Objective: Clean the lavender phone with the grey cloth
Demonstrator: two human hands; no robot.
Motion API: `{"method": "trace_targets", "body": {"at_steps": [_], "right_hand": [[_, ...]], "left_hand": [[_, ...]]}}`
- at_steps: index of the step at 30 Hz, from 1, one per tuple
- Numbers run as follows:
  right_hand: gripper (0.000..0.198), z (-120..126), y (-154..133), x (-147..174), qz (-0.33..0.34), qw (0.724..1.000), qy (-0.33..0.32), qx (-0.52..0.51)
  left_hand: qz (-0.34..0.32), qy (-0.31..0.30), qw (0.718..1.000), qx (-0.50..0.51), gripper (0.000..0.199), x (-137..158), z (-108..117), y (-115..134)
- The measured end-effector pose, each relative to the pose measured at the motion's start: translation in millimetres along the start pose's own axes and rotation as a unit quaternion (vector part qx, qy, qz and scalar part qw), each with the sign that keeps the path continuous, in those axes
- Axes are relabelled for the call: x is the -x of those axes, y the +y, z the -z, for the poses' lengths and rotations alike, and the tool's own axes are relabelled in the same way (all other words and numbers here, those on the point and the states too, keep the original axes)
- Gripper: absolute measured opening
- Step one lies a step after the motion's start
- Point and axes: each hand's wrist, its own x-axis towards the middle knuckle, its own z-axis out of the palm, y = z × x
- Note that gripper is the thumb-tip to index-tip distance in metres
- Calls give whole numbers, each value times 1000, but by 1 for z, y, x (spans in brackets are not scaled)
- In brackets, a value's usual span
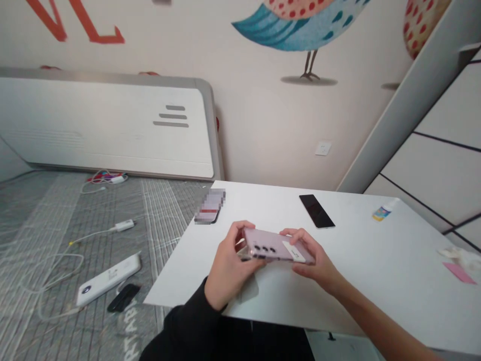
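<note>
A pale purple smartphone (278, 242) is held lengthwise over the front half of the white table (361, 281). Its back, with three dark camera lenses and a white label (294, 251), faces me. My left hand (231, 265) grips the lens end, fingers along the top edge and thumb below. Closed round the other end, my right hand (313, 255) has its fingertips by the label. The phone's front side is hidden.
On the table lie a blurred-out phone (210, 206), a black phone (316, 211), a small bottle (385, 209) and a pink paper (459, 273). A white power bank (108, 280), a dark device (123, 298) and cables rest on the grey carpet at left.
</note>
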Motion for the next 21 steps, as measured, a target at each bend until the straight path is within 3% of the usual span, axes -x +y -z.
{"method": "trace_targets", "body": {"at_steps": [3,6,9,13,21], "right_hand": [[42,-22,10,-28,-19,993,77,-84],[47,-37,18,-57,-41,992,96,-73],[54,-40,28,-75,-38,995,67,-63],[55,-28,44,-83,-49,995,-6,-88],[44,-5,60,-81,-73,984,-76,-144]], "left_hand": [[25,12,985,168,71,-43,-14,-7],[50,53,981,182,66,-88,-29,-29],[71,131,973,176,51,-120,-34,-56],[65,183,969,155,38,-134,-30,-81],[40,179,980,83,44,-135,-29,-95]]}}
